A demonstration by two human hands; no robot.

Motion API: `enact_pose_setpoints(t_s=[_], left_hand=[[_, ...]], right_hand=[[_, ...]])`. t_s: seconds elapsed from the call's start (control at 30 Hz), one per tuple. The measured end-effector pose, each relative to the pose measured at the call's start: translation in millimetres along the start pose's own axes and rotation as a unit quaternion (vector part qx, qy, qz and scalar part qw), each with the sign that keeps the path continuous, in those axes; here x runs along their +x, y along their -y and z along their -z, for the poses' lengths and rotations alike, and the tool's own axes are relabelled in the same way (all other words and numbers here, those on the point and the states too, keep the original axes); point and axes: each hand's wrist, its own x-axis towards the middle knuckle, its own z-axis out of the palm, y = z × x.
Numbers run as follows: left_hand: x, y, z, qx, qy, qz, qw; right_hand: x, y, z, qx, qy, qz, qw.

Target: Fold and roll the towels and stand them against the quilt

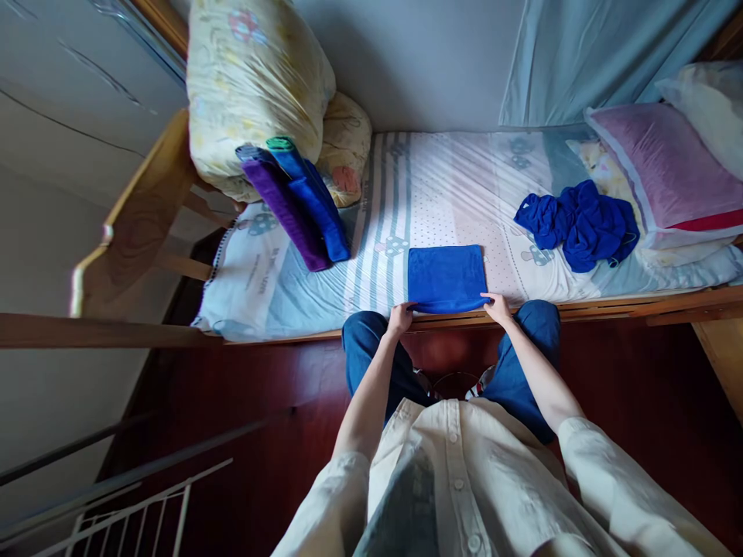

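A blue cloth [446, 275], folded into a flat rectangle like a towel, lies at the front edge of the bed. My left hand [400, 318] is closed on its near left corner. At the near right corner, my right hand [497, 308] pinches the cloth between thumb and fingers. The near edge between my hands is slightly raised and curled. Off to the right lies a crumpled heap of blue cloth [597, 224]. To the left, a purple rolled cloth [287, 213] and blue rolled cloths [316, 205] lean side by side against a large bundle.
The bed [464, 178] has a patterned sheet. A yellow stuffed bundle [255, 85] stands at its left end, by a wooden headboard [128, 209]. Pink pillows [667, 166] are stacked on the right. A white metal rack [145, 510] stands on the floor at lower left.
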Motion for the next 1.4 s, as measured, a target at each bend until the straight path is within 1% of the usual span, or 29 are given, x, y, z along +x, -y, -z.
enact_pose_setpoints(t_s=[0.07, 0.13, 0.27, 0.33, 0.4, 0.47, 0.57, 0.63, 0.73, 0.83, 0.97, 1.07, 1.2, 1.3, 1.4], left_hand=[[1, -4, 1, -0.014, -0.016, 0.026, 0.999], [1, -6, 0, -0.022, -0.024, 0.035, 0.999], [1, -7, -3, -0.026, -0.017, 0.014, 0.999], [1, -6, -4, -0.026, -0.012, 0.001, 1.0], [2, -6, -4, -0.03, -0.017, 0.003, 0.999], [3, -6, -4, -0.044, -0.033, 0.024, 0.998], [4, -7, -3, -0.087, -0.056, 0.063, 0.993], [4, -8, -2, -0.117, -0.065, 0.081, 0.988], [5, -10, 0, -0.148, -0.082, 0.09, 0.981], [6, -12, 2, -0.165, -0.101, 0.094, 0.977], [7, -13, 2, -0.172, -0.126, 0.092, 0.973], [6, -11, 1, -0.18, -0.121, 0.091, 0.972], [5, -9, 0, -0.192, -0.11, 0.1, 0.97], [6, -7, 0, -0.171, -0.118, 0.108, 0.972], [5, -5, -2, -0.134, -0.125, 0.139, 0.973]], right_hand=[[0, 0, -1, 0.011, -0.003, -0.011, 1.0], [0, 0, -2, 0.017, -0.007, -0.02, 1.0], [-1, -1, -5, 0.025, -0.001, -0.026, 0.999], [-1, 1, -6, 0.035, -0.002, -0.018, 0.999], [-1, 2, -7, 0.048, -0.009, -0.007, 0.999], [0, 4, -6, 0.064, -0.022, -0.004, 0.998], [0, 6, -4, 0.091, -0.046, -0.017, 0.995], [1, 7, -3, 0.104, -0.048, -0.025, 0.993], [2, 6, -2, 0.12, -0.033, -0.034, 0.992], [4, 4, -2, 0.132, -0.041, -0.039, 0.99], [7, 0, -5, 0.143, -0.069, -0.056, 0.986], [8, -2, -7, 0.155, -0.083, -0.054, 0.983], [9, -3, -7, 0.171, -0.079, -0.057, 0.98], [9, -4, -7, 0.172, -0.07, -0.051, 0.981], [7, -8, -7, 0.127, -0.057, -0.052, 0.989]])
